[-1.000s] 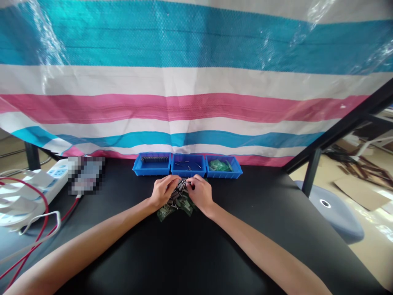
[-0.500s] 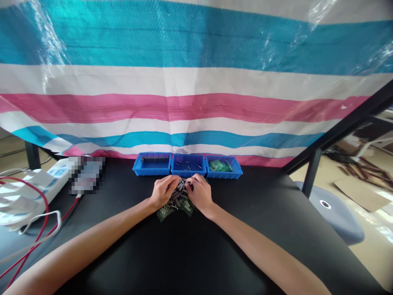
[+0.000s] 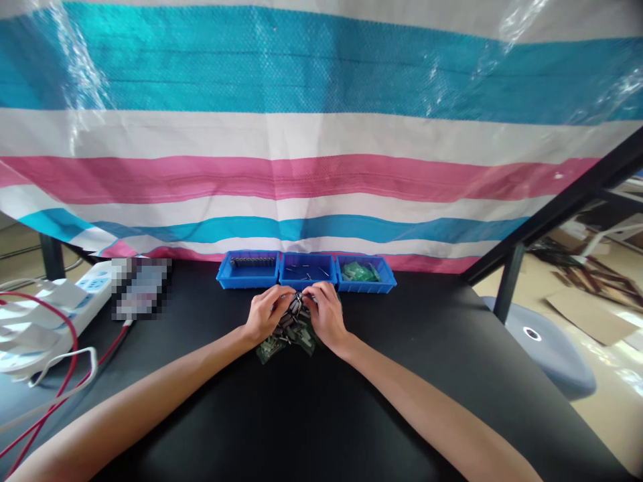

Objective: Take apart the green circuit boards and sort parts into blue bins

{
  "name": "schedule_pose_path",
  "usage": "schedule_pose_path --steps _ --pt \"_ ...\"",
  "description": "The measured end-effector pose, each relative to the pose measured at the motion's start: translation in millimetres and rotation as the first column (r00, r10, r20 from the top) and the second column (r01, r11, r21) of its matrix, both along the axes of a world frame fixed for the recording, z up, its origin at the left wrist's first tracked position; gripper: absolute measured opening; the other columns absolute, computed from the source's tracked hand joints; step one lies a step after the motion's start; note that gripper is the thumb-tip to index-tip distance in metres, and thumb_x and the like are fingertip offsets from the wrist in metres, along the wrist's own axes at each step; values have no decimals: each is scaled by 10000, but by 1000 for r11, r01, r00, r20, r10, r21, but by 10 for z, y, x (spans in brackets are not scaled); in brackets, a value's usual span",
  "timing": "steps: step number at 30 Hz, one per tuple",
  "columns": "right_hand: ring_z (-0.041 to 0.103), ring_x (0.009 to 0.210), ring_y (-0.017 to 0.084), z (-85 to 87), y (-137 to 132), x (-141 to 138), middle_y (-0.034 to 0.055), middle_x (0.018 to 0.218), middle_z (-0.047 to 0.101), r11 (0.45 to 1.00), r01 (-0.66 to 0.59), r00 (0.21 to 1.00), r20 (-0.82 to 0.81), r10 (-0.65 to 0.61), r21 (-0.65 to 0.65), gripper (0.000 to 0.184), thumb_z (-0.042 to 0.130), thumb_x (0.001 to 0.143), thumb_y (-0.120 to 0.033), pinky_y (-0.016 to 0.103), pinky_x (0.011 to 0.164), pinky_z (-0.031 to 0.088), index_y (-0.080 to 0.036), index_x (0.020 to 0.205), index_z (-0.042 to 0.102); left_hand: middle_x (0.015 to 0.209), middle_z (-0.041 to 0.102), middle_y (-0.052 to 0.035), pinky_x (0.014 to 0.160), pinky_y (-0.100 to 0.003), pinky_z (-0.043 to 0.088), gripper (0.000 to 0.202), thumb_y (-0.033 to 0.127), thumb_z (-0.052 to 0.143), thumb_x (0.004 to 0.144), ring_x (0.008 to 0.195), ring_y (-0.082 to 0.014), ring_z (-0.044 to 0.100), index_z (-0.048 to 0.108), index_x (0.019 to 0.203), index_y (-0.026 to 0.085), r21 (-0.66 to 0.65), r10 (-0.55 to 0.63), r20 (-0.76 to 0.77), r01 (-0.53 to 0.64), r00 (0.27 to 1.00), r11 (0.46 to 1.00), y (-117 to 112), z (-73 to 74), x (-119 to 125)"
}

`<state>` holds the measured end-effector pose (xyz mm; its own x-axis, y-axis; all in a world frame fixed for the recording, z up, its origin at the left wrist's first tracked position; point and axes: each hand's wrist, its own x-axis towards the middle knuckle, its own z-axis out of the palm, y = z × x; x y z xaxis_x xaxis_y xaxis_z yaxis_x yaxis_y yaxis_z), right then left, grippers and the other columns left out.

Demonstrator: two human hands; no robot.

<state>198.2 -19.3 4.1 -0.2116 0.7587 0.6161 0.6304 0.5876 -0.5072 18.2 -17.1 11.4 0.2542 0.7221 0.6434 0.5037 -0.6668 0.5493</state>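
Both hands meet over a heap of small metal parts and green plastic bags on the black table. My left hand has its fingers closed in a pinch at the heap's top left. Opposite it, my right hand is closed too, thumb and fingertips close to those of the left. A little shiny metal shows between the fingertips, too small to make out. Just beyond the hands stand three blue bins: the left bin has a row of small metal cylinders, the middle bin a few thin metal pieces, the right bin green bags.
A white power strip with plugs and red and white cables lies on the left of the table, beside a blurred-out device. A striped tarp hangs behind the bins. Off the right edge is a grey stool.
My right hand's fingers have shifted slightly left and up, nearer the left fingertips. My left hand and the heap have barely moved.
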Motion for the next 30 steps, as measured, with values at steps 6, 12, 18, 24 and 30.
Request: schedule_pose_path --steps 6,12,18,24,30 --pt "582 940 209 19 -28 6 70 971 630 998 -63 988 -142 64 10 151 443 967 -211 356 846 469 -212 1043 573 890 604 -26 574 -188 441 133 198 550 898 571 -64 486 581 1026 182 45 23 52 -25 998 999 15 -20 17" --pt "602 824 192 9 -52 24 55 890 666 995 -90 986 -138 96 49 128 500 953 -240 333 766 482 -208 1037 590 868 591 -25 582 -195 438 114 170 552 891 589 -69 498 581 1001 178 29 -16 62 15 998 999 22 -44 7" --pt "633 881 186 17 -45 19 69 932 674 987 -132 962 -229 150 93 118 558 920 -223 318 799 526 -205 1021 617 856 601 -31 583 -197 451 153 205 553 899 610 -82 512 615 1037 182 26 -56 25 56 998 998 31 -21 4" --pt "663 925 185 7 -50 14 61 974 706 993 -94 967 -231 107 65 166 524 931 -213 320 844 543 -221 1045 645 927 635 -59 572 -197 478 182 271 598 883 576 -69 521 645 1032 178 44 -69 -9 69 998 997 48 -41 6" --pt "694 893 190 -28 -66 12 66 991 720 995 -100 967 -238 94 -14 211 537 932 -273 313 833 560 -221 1116 626 927 641 -59 567 -196 483 180 277 586 893 565 -64 511 650 1032 182 68 -66 -7 66 998 995 54 -44 11"
